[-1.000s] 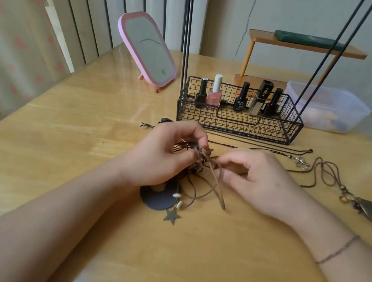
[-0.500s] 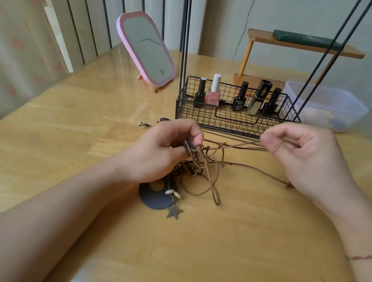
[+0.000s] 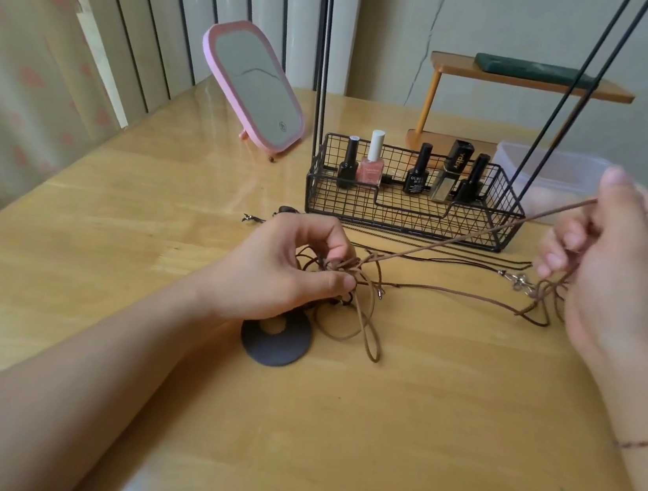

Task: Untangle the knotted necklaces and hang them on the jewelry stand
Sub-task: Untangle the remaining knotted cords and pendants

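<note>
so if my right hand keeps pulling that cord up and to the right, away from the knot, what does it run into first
Probably the clear plastic container, which sits just behind your right hand beside the wire basket. Depth is unclear in this view, so the hand, pinching the taut brown cord, may pass above it.

Glossy wooden table (image 3: pixel 368 457), wire basket stand (image 3: pixel 404 214) at twelve o'clock, pink mirror (image 3: pixel 254 86) at eleven, dark disc pendant (image 3: pixel 276 342) at centre, plastic tub (image 3: pixel 550 176) at one.
</note>
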Demonstrator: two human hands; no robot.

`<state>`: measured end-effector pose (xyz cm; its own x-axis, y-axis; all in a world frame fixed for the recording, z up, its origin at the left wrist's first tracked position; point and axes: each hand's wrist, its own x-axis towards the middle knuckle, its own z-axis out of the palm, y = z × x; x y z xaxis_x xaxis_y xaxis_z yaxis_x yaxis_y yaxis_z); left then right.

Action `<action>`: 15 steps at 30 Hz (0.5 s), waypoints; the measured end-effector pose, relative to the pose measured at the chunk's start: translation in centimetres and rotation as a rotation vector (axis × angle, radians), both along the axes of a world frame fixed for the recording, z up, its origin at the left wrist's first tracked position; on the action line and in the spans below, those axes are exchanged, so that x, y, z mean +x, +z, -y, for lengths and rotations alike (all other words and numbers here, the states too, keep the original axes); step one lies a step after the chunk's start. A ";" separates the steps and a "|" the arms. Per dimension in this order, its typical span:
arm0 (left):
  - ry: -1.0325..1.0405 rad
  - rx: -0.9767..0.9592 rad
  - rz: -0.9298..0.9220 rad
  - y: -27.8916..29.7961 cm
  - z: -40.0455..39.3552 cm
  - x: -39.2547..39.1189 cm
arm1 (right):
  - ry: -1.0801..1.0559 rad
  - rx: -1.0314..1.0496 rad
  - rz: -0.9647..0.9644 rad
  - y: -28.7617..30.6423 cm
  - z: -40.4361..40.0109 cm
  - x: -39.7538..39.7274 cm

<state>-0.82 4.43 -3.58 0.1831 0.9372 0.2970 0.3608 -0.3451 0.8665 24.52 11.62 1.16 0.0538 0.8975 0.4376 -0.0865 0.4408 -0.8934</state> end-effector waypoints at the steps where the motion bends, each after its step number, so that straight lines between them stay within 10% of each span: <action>1: -0.006 0.000 0.021 0.0 0.0 0.0 | -0.049 -0.006 -0.003 0.1 -0.1 0.0; 10: -0.049 -0.075 0.209 0.3 0.0 0.0 | -0.306 -0.135 -0.374 -0.6 -2.8 2.9; 15: -0.083 -0.120 0.270 0.6 0.1 0.1 | -0.418 0.023 0.342 -1.5 -1.8 0.9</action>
<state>-0.75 4.32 -3.02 0.1897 0.9537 0.2334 0.0874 -0.2531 0.9635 25.39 13.39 -0.38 0.2559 0.8201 0.5117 0.3945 0.3947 -0.8298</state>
